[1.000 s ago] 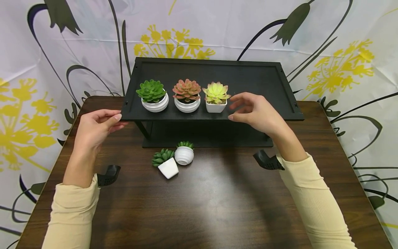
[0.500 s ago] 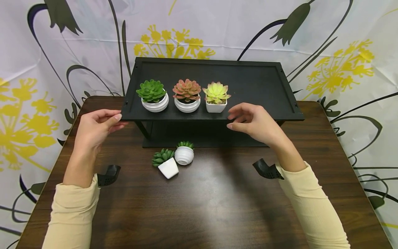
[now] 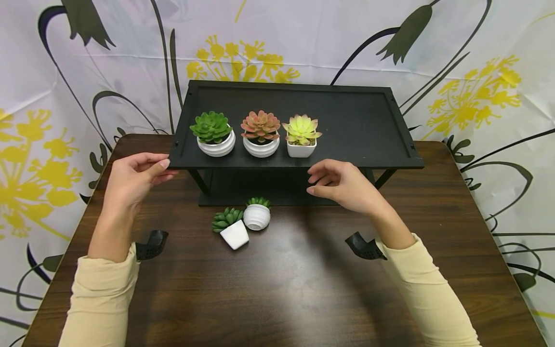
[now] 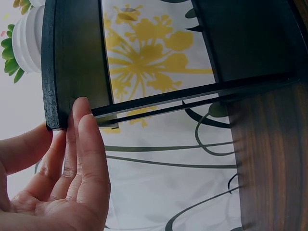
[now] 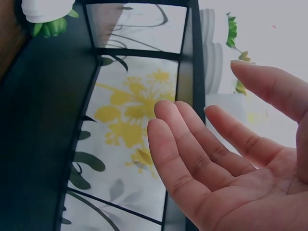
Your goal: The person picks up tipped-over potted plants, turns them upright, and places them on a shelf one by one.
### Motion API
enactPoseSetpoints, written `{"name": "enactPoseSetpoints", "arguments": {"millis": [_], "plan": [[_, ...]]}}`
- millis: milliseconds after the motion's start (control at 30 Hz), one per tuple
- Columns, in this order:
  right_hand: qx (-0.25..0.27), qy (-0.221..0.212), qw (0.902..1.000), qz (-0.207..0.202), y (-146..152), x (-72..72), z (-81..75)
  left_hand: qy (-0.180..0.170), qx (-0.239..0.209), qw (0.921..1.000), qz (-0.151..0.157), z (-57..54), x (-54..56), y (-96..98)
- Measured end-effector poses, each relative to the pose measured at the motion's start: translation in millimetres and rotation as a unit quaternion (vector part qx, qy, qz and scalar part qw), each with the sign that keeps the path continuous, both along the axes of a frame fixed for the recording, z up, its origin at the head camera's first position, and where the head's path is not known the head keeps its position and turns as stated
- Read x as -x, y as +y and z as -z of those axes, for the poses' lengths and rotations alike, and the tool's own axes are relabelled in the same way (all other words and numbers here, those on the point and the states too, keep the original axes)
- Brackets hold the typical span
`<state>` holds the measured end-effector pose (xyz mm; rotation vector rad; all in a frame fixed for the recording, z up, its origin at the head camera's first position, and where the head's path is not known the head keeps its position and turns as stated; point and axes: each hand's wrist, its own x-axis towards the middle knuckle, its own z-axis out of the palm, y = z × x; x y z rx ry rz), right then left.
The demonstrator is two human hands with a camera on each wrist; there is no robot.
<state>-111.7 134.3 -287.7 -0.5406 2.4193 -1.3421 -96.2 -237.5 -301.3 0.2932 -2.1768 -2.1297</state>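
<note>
Down and toward the person, away from the potted yellow succulent (image 3: 302, 140), the right hand (image 3: 342, 185) has moved over the past second; from where I stand it now hovers in front of the black two-tier shelf (image 3: 295, 101). Its grip is spread, fingers loosely bent and thumb apart from them. On the person's other side, the left hand (image 3: 132, 180) stays at the shelf's near left corner, its grip pinching the top board's edge between thumb and fingers.

Three white pots stand upright in a row along the front of the top board: from the left, a green succulent (image 3: 212, 130), a coral-pink succulent (image 3: 261, 132) and the yellow one, in a square pot. On the brown wooden desk (image 3: 277, 289) in front of the shelf, two more lie tipped over, just beside each other: a square-potted green succulent (image 3: 234, 234) and a round-potted green succulent (image 3: 257, 217). Behind hangs a white flower-print cloth (image 3: 303, 38).
</note>
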Motion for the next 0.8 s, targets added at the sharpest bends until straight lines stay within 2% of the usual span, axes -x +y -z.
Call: {"name": "enactPoseSetpoints", "arguments": {"millis": [400, 800], "plan": [[-0.002, -0.018, 0.9996, -0.023, -17.2, -4.5, 28.0, -0.003, 0.015, 0.9999, -0.002, -1.3, -1.0, 1.1], [-0.001, -0.058, 0.9977, -0.036, -33.1, -6.1, 54.3, 0.002, -0.018, 0.9998, 0.003, -0.3, -0.3, 0.2]]}}
